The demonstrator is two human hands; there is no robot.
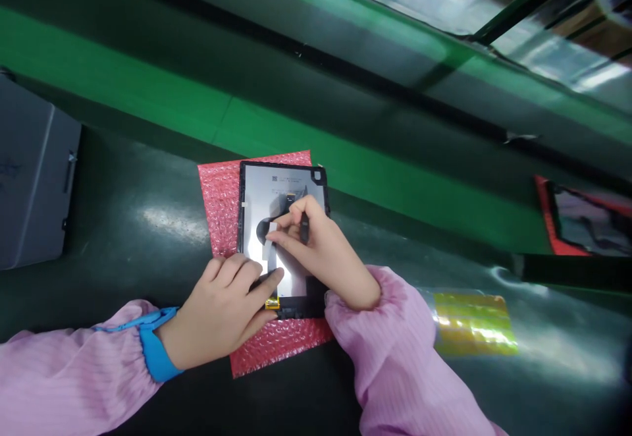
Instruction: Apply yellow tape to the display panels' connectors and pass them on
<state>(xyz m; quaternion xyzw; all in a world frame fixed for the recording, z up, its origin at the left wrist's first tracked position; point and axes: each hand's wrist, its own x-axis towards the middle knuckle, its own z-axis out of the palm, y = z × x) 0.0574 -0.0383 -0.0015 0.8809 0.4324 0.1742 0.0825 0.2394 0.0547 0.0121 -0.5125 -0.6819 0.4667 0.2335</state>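
A tablet display panel in a black frame lies with its silvery back up on a sheet of pink bubble wrap. Across its lower left rests my left hand, fingers apart, the index finger on the panel beside a dark flex cable with a gold end. Over the middle of the panel, my right hand pinches a thin whitish strip between thumb and fingertips. A short black tool is tucked among its curled fingers; the tool's tip is hidden.
A grey plastic case stands at the left. On the dark green bench lies a shiny yellow-green sheet, right of my right sleeve. Another dark panel on red wrap sits at the far right. A green ledge runs behind.
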